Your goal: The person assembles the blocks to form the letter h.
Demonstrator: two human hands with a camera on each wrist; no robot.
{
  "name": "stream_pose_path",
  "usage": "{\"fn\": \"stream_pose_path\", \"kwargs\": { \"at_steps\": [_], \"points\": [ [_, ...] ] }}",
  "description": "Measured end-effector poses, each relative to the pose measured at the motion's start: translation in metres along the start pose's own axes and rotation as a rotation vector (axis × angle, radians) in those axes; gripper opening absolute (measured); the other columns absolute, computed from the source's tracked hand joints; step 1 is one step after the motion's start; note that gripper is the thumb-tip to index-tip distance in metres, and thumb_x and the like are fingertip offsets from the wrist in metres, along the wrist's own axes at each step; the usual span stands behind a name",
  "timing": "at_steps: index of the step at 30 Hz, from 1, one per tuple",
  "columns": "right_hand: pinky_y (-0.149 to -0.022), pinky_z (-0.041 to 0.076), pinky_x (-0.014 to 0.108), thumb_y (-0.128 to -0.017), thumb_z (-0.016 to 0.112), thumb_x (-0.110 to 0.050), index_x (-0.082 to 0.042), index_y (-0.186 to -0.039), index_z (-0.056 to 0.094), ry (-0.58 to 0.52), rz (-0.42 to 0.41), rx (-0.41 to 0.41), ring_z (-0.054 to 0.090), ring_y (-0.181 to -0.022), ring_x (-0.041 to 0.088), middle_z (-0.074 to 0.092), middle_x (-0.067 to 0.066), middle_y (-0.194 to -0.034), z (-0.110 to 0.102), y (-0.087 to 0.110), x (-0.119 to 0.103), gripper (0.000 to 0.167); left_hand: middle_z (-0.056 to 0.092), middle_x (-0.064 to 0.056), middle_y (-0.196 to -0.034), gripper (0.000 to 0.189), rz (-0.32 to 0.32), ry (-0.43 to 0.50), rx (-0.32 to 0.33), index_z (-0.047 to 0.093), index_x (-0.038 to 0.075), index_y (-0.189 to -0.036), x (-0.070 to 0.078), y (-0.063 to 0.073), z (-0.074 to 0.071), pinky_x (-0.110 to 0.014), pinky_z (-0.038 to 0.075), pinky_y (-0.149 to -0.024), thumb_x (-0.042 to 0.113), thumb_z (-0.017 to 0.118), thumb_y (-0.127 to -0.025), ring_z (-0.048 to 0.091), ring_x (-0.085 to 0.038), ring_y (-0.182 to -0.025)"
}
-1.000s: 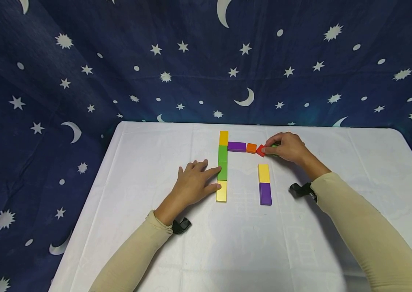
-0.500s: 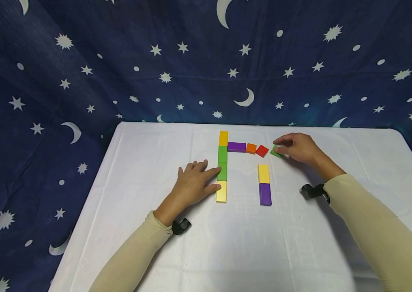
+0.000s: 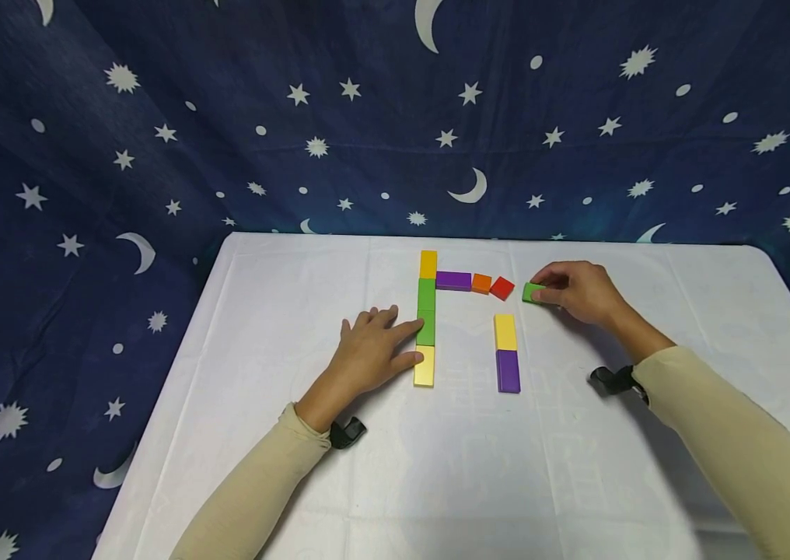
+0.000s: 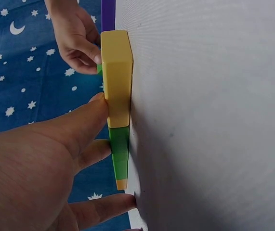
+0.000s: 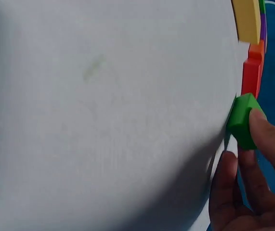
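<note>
My right hand (image 3: 580, 292) pinches a small green block (image 3: 532, 293) between thumb and fingers, low over the table; the right wrist view shows this green block (image 5: 241, 125) tilted. My left hand (image 3: 367, 350) lies spread beside a column of blocks. Its index fingertip touches the lower green block (image 3: 426, 331) and its thumb touches the pale yellow block (image 3: 424, 375). Above them in that column are another green block (image 3: 426, 294) and an orange-yellow block (image 3: 428, 263). From the column a purple block (image 3: 454, 281), an orange block (image 3: 482, 284) and a turned red block (image 3: 502, 288) run right.
A yellow block (image 3: 505, 332) and a purple block (image 3: 508, 371) stand end to end below the red one. White cloth covers the table (image 3: 423, 474). Behind it hangs a dark blue curtain (image 3: 367, 155) with stars and moons.
My right hand has left the red block, moved right and taken hold of the green block, which has turned and shifted slightly right. The left hand has stayed in place.
</note>
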State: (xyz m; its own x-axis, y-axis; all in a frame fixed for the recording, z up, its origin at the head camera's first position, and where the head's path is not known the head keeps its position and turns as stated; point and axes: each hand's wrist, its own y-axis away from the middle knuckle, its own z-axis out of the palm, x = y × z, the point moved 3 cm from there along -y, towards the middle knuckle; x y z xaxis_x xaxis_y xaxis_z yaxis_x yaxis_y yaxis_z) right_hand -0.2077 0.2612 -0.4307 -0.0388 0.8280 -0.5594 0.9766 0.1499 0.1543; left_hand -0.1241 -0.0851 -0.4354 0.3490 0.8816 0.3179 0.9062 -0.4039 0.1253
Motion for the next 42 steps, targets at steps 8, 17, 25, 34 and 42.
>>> {"fn": "stream_pose_path", "kwargs": {
  "at_steps": [8, 17, 25, 34, 42],
  "points": [
    [-0.06, 0.052, 0.029, -0.093, 0.076, -0.023, -0.012, -0.119, 0.076, -0.18, 0.083, 0.028, 0.06, -0.086, 0.026, 0.072, 0.014, -0.106, 0.003, 0.013, -0.002, 0.028, 0.045, -0.013, -0.159, 0.059, -0.005, -0.006, -0.009, 0.052, 0.038, -0.149, 0.0, -0.001, 0.0, -0.079, 0.029, -0.109, 0.057, 0.064, -0.095, 0.041, -0.043, -0.144],
    [-0.076, 0.055, 0.019, -0.095, 0.075, -0.023, -0.011, -0.13, 0.069, -0.311, 0.103, -0.042, 0.06, -0.102, 0.022, 0.068, 0.013, -0.124, 0.01, 0.016, -0.014, 0.037, 0.045, -0.013, -0.159, 0.058, -0.005, -0.009, -0.011, 0.052, 0.038, -0.15, 0.001, -0.002, -0.001, -0.079, 0.029, -0.108, 0.057, 0.064, -0.096, 0.041, -0.044, -0.145],
    [-0.074, 0.051, 0.019, -0.09, 0.08, -0.029, -0.01, -0.12, 0.073, -0.314, 0.084, 0.03, 0.063, -0.095, 0.019, 0.074, 0.011, -0.109, 0.016, 0.02, -0.027, 0.035, 0.045, -0.013, -0.159, 0.059, -0.004, -0.004, -0.011, 0.053, 0.038, -0.149, 0.001, -0.003, -0.001, -0.079, 0.028, -0.109, 0.057, 0.064, -0.095, 0.041, -0.043, -0.145],
    [-0.062, 0.049, 0.024, -0.09, 0.081, -0.025, -0.01, -0.116, 0.076, -0.261, 0.046, 0.057, 0.059, -0.088, 0.023, 0.074, 0.013, -0.103, 0.023, 0.021, -0.033, 0.03, 0.046, -0.014, -0.159, 0.059, 0.0, -0.004, -0.007, 0.053, 0.037, -0.149, 0.0, -0.002, 0.0, -0.079, 0.029, -0.108, 0.057, 0.064, -0.095, 0.041, -0.044, -0.145],
    [-0.06, 0.048, 0.026, -0.09, 0.08, -0.026, -0.01, -0.116, 0.077, -0.221, 0.066, 0.043, 0.056, -0.089, 0.025, 0.073, 0.016, -0.11, 0.027, 0.021, -0.033, 0.031, 0.045, -0.014, -0.159, 0.059, 0.0, -0.005, -0.008, 0.053, 0.037, -0.149, 0.001, -0.001, 0.0, -0.079, 0.029, -0.108, 0.057, 0.064, -0.095, 0.041, -0.044, -0.145]
  ]
}}
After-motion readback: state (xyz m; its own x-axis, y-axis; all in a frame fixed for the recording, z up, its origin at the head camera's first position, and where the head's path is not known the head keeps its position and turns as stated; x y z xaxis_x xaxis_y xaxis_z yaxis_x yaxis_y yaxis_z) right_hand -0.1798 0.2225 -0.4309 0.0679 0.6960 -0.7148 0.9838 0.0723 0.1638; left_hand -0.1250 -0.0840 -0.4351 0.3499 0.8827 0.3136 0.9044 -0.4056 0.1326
